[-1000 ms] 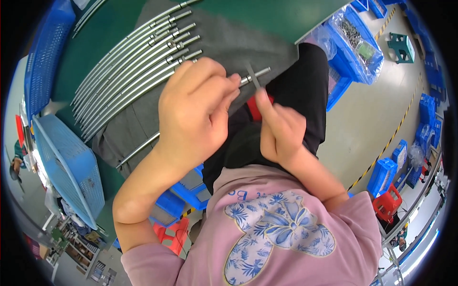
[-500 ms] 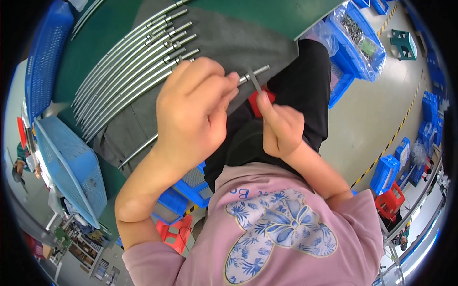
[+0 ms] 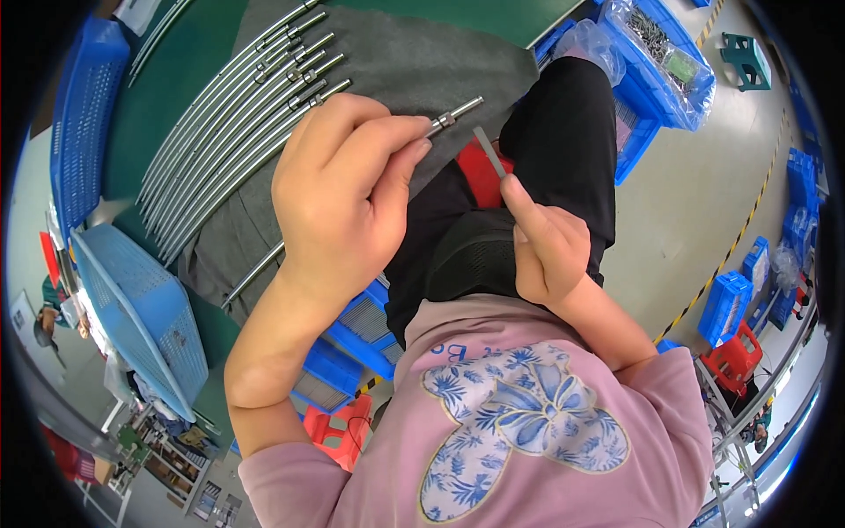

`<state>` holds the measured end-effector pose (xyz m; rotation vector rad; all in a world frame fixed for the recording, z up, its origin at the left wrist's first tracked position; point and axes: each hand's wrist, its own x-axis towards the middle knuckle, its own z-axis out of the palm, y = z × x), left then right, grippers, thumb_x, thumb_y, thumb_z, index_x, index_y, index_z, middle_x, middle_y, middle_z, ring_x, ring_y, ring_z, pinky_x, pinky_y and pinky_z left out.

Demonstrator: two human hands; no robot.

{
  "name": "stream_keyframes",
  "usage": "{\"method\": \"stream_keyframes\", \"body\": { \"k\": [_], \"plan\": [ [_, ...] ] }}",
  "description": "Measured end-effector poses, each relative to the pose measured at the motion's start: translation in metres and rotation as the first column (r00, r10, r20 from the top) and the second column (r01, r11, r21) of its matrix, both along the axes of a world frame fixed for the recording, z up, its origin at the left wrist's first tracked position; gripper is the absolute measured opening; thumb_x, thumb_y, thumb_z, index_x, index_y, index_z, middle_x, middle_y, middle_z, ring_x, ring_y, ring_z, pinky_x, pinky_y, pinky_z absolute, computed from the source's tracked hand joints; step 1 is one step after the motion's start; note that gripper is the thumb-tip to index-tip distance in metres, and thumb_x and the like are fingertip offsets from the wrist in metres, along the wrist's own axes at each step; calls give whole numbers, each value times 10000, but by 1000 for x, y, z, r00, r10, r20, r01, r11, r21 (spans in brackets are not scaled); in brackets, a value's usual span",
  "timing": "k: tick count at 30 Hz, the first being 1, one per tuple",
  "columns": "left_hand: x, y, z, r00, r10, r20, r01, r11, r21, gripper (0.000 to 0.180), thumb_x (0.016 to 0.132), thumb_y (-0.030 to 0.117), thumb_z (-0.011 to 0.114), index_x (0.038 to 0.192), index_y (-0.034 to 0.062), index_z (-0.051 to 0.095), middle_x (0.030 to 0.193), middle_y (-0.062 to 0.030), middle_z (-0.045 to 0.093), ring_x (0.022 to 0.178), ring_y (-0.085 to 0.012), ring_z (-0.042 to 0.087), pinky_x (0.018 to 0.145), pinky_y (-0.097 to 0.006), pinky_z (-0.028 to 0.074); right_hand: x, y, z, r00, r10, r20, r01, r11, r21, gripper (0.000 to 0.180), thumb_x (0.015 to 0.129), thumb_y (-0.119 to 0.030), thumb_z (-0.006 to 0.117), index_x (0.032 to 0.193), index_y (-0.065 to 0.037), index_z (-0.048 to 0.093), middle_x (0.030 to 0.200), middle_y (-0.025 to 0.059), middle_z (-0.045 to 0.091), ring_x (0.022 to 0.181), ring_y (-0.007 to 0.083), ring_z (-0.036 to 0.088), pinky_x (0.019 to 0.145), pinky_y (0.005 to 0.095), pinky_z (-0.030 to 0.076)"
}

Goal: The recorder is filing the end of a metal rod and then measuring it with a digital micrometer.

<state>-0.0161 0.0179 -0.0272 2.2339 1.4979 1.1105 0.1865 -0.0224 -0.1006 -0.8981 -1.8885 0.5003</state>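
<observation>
L hand (image 3: 339, 198) pinches a thin metal rod (image 3: 466, 108), thumb vs. index, just behind its collared tip, which is over the grey cloth (image 3: 396, 62) nr the bench's (image 3: 493, 18) R corner. R hand (image 3: 554, 251) grips a flat grey strip (image 3: 493, 154), free end apart from the rod, nr the cloth's near edge. Risks, prob.: rod twists in the pinch, so the strip skids into L fingertips; strip slips & drops lapward, as R hand is off the bench; L knuckles, v. close to the rod row (image 3: 238, 132), nudge it out of line.
</observation>
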Motion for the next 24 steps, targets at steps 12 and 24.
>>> {"method": "stream_keyframes", "body": {
  "k": [12, 24],
  "plan": [
    [3, -1, 0, 998, 26, 51, -25, 999, -24, 170, 666, -46, 727, 802, 20, 648, 743, -72, 560, 641, -231, 544, 555, -320, 428, -12, 1, 21, 981, -54, 184, 70, 994, -85, 641, 630, 23, 571, 1263, -71, 608, 529, 29, 349, 384, 174, 359, 380, 302, 326],
    [5, 0, -4, 998, 5, 69, -4, 1000, -1, 158, 654, -53, 715, 754, 14, 613, 728, -74, 538, 643, -255, 528, 562, -336, 421, -22, 21, 51, 938, -9, 347, 55, 991, -121, 592, 648, 116, 513, 1226, 29, 602, 531, 75, 436, 397, 208, 438, 432, 307, 375]
  ]
}}
